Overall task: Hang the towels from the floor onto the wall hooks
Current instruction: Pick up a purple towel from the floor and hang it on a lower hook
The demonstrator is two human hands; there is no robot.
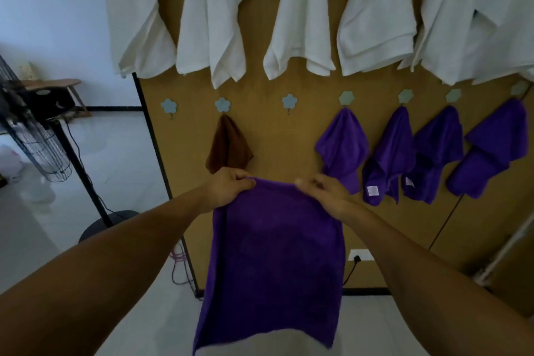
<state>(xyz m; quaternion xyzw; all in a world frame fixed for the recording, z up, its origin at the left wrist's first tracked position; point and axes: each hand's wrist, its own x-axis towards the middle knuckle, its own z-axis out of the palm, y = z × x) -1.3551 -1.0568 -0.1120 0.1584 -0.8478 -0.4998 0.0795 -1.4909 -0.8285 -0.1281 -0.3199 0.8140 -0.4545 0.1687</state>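
Two hands gripped a purple towel point(274, 254) by its top edge, the left hand point(228, 188) at one corner, the right hand point(326, 193) at the other, spread before a brown board point(274, 136) below a flower-shaped hook point(289, 102), between a brown towel point(228, 147) and four hung purple towels point(342, 147).

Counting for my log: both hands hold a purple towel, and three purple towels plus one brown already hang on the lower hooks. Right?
Not three: the head view shows four hung purple towels on the lower hooks. The rest is right.
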